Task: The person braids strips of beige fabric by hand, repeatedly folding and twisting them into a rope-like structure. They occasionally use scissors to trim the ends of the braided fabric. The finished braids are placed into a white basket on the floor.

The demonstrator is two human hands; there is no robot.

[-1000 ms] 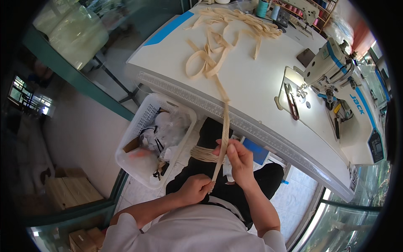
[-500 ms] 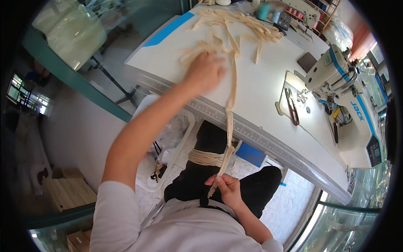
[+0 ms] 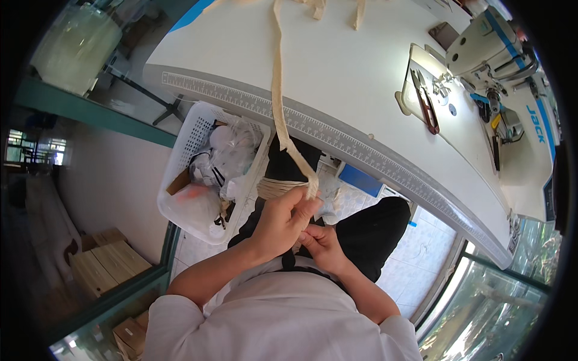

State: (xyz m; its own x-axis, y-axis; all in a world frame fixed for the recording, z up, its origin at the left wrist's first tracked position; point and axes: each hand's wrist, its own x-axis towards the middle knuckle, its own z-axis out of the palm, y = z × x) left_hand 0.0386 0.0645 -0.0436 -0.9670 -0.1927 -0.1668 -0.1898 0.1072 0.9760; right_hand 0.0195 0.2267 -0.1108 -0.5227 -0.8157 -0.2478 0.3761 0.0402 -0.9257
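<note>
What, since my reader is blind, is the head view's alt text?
A person's left hand pinches a flat beige fabric strip running from a white tabletop, right hand nearby; a white-and-blue sewing machine stands at right.

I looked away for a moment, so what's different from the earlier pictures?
The left hand, over the table half a second ago, has come back down beside the right hand and now grips the cream strip. The loops near the table's front edge are gone; a single length lies there. The snips and white basket stayed put.
</note>
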